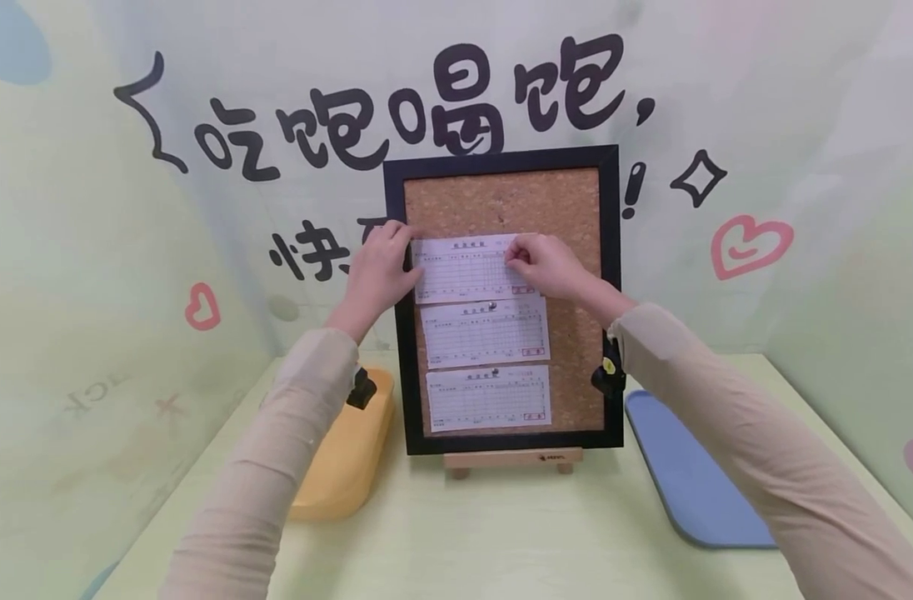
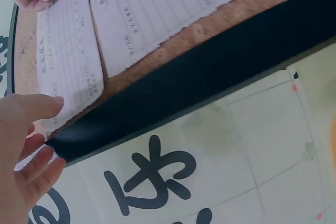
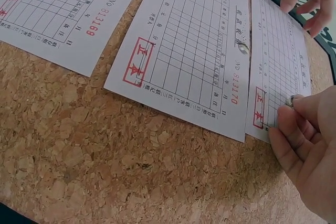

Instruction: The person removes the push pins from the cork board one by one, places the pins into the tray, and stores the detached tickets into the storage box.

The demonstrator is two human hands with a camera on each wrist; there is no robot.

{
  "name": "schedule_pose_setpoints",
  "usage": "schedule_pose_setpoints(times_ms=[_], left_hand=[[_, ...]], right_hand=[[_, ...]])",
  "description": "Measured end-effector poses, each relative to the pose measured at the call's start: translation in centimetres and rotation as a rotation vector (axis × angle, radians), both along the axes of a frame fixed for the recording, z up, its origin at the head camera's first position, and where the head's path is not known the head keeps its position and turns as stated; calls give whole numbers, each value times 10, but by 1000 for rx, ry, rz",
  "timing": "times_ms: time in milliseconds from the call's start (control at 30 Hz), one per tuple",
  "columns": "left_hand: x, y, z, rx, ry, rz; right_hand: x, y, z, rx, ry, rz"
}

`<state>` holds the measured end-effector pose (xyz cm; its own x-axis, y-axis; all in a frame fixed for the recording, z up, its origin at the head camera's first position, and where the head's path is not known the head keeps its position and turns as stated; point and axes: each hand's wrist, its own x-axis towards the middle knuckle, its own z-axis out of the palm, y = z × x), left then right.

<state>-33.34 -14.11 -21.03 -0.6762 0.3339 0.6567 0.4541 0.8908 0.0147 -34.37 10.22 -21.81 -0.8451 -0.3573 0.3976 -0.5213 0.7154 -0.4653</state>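
A black-framed corkboard [image 1: 576, 225] stands upright with three printed white receipt slips on it, one above another. My left hand [image 1: 381, 267] is at the board's left edge, its thumb on the left end of the top slip [image 1: 456, 268] and its other fingers loosely bent by the frame. Between thumb and forefinger, my right hand [image 1: 550, 265] pinches a small silver push pin [image 3: 290, 99] over the top slip's right part. Silver-headed pins hold the middle slip [image 1: 471, 337] and the bottom slip [image 1: 464, 407] near their upper edges.
A small wooden easel [image 1: 512, 460] supports the board on the pale green table [image 1: 486, 533]. To the left lies a yellow tray [image 1: 351, 467], partly behind the left sleeve; a blue tray [image 1: 696, 492] lies to the right. Behind stands a wall [image 1: 726, 100] with black lettering.
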Motion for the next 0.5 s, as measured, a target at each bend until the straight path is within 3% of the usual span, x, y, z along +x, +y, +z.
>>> schedule_pose_setpoints(times_ms=[300, 500], left_hand=[[-3, 7, 20, -34, -175, 80], [-5, 8, 26, -16, -236, 70]], right_hand=[[1, -2, 0, 20, 7, -6], [1, -3, 1, 27, 5, -12]])
